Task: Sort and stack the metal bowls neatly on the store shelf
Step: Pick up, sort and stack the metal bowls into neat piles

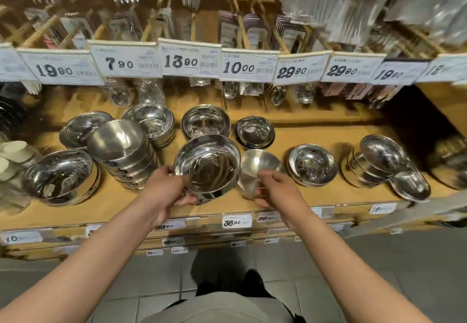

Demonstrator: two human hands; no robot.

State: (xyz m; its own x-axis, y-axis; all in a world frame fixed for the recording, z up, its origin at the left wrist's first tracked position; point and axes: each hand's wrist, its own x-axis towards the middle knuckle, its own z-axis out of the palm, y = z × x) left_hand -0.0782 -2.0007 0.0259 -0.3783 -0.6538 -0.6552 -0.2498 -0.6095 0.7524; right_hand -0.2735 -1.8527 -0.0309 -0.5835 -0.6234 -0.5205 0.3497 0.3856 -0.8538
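Wooden store shelf (316,196), price tags along its front lip and a second row of tags overhead; packaged cutlery hangs above, badly blurred. Metal bowls sit in loose groups across the board. Left hand (166,191) grips the near rim of a large shiny bowl (207,163), thumb below and fingers curled over the edge; the bowl is tipped toward the camera, and whether it rests on others beneath or is lifted clear I cannot tell. Right hand (275,191) pinches the lower edge of a matte bowl (260,168) lying on its side, just beside the shiny one and possibly touching it. Risks from here: both bowls sit close to the shelf's front edge, so a slipped rim grip on slick steel could send either one to the floor. The leaning stack of matte bowls (126,153) just left of the left hand already tilts; a wrist or bowl nudging it could topple the column. Mixing finishes or sizes when nesting would leave a stack that rocks. Further piles stand at right (379,166), well apart.
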